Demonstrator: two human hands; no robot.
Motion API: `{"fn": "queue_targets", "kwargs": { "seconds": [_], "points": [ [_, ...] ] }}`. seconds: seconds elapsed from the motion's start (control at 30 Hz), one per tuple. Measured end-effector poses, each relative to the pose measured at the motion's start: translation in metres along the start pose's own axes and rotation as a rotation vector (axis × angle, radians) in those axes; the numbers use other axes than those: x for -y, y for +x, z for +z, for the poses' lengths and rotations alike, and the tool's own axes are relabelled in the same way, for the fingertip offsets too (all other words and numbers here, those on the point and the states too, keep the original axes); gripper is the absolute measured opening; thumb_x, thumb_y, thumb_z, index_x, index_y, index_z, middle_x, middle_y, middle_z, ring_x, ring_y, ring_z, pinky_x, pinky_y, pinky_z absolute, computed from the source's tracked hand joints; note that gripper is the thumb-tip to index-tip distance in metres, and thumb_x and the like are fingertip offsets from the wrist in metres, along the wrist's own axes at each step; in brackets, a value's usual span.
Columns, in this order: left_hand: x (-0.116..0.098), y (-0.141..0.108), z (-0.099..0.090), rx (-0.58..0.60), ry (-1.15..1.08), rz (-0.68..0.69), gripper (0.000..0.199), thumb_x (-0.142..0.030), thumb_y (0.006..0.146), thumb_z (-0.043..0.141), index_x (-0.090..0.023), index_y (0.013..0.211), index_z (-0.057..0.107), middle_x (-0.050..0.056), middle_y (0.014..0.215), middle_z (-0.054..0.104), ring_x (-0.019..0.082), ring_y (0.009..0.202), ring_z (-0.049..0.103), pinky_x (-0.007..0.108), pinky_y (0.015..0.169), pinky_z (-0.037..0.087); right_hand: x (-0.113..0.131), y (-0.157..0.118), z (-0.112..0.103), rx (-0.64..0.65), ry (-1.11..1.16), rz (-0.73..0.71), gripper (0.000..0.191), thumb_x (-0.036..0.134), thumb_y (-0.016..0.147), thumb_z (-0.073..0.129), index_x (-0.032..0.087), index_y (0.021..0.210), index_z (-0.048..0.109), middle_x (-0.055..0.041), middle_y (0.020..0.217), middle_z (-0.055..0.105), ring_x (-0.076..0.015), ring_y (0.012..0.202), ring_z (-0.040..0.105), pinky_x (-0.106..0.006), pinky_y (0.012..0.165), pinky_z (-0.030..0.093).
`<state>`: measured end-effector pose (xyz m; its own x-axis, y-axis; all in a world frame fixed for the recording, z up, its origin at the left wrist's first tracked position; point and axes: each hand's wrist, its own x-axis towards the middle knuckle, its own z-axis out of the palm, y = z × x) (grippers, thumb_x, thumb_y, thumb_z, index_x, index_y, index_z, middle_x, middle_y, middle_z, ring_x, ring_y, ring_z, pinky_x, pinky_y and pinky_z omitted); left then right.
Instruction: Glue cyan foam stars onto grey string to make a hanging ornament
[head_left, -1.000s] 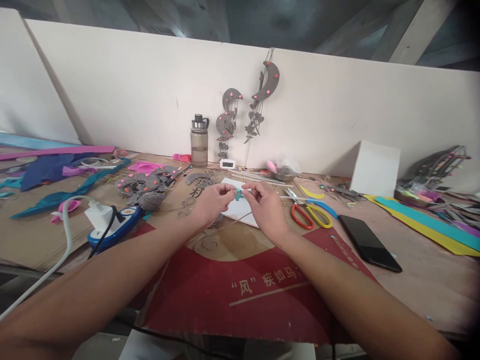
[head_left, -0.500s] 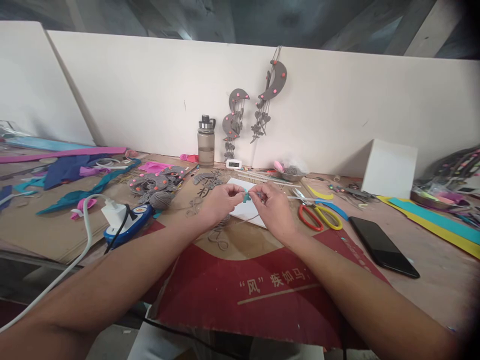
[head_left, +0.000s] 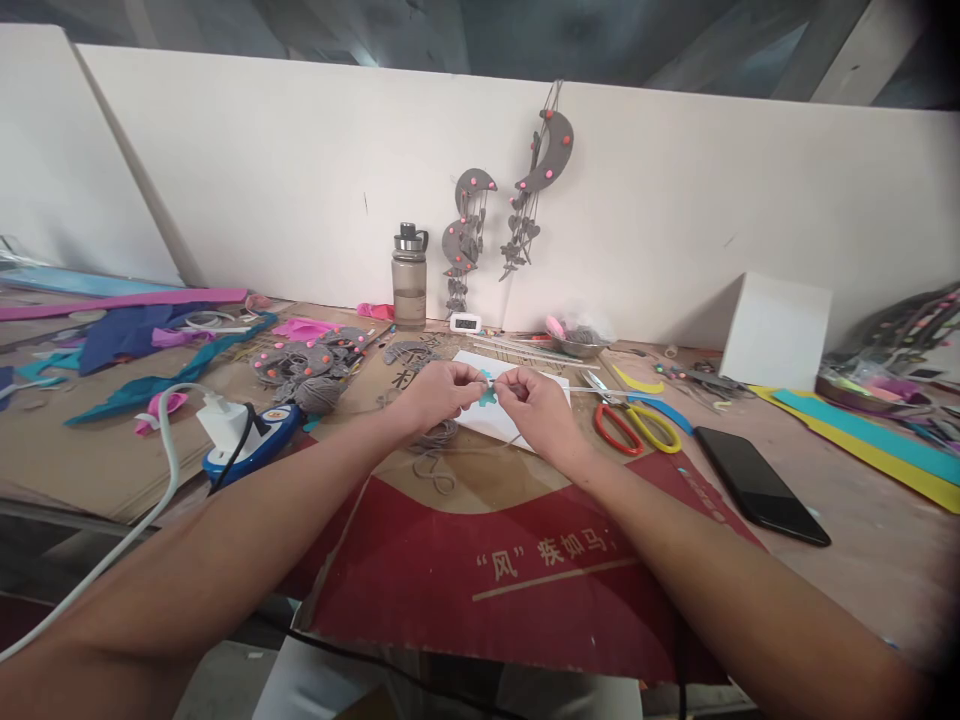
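My left hand [head_left: 444, 398] and my right hand [head_left: 538, 408] meet fingertip to fingertip above a white sheet [head_left: 556, 384]. Both are closed in a pinch, and a short dark bit, apparently grey yarn, shows between the tips. A teal cut-out piece with a wavy edge [head_left: 487, 394] shows just behind and below the fingers; whether it lies on the sheet or hangs from the yarn I cannot tell. Another bit of grey yarn [head_left: 514, 438] shows below my right hand. Loose grey yarn [head_left: 436, 436] lies beside my left wrist.
Scissors with red and yellow handles [head_left: 637, 428] and a black phone [head_left: 761, 485] lie on the right. A power strip [head_left: 255, 445], grey pieces with coloured dots [head_left: 315, 365] and a bottle [head_left: 409, 280] are leftward. Grey crescent hangings [head_left: 551, 155] hang on the white board.
My fingers have shifted on the teal piece, and more of it now shows behind them, spread over the white sheet. The view has tipped slightly.
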<state>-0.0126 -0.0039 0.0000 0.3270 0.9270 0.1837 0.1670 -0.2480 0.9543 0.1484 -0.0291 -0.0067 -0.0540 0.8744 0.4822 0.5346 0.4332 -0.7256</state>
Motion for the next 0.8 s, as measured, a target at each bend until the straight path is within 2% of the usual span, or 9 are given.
{"fn": "queue_targets", "kwargs": {
  "seconds": [0.33, 0.53, 0.8],
  "points": [
    [0.006, 0.005, -0.01, 0.157, -0.138, -0.06, 0.03, -0.037, 0.064, 0.074, -0.011, 0.076, 0.065, -0.001, 0.057, 0.05, 0.004, 0.045, 0.038, 0.02, 0.043, 0.025, -0.009, 0.001, 0.001, 0.017, 0.074, 0.074, 0.02, 0.036, 0.077, 0.051, 0.018, 0.074, 0.059, 0.0024, 0.062, 0.05, -0.0107, 0.057, 0.039, -0.025, 0.055, 0.033],
    [0.001, 0.0, -0.003, 0.095, -0.017, -0.034, 0.028, -0.038, 0.067, 0.07, -0.013, 0.074, 0.063, -0.003, 0.056, 0.049, 0.004, 0.042, 0.036, 0.02, 0.041, 0.026, -0.013, 0.0, 0.005, -0.032, 0.04, 0.02, 0.017, 0.033, 0.077, 0.051, 0.018, 0.075, 0.058, 0.0011, 0.065, 0.054, -0.0118, 0.06, 0.043, -0.025, 0.057, 0.034],
    [0.014, 0.001, 0.003, -0.004, 0.1, 0.056, 0.019, -0.034, 0.072, 0.062, -0.015, 0.074, 0.06, -0.004, 0.054, 0.049, 0.004, 0.044, 0.037, 0.018, 0.043, 0.028, -0.011, -0.005, 0.01, -0.07, -0.006, -0.037, 0.013, 0.029, 0.077, 0.052, 0.018, 0.076, 0.059, -0.0001, 0.068, 0.055, -0.012, 0.061, 0.043, -0.025, 0.058, 0.035]
  ]
}}
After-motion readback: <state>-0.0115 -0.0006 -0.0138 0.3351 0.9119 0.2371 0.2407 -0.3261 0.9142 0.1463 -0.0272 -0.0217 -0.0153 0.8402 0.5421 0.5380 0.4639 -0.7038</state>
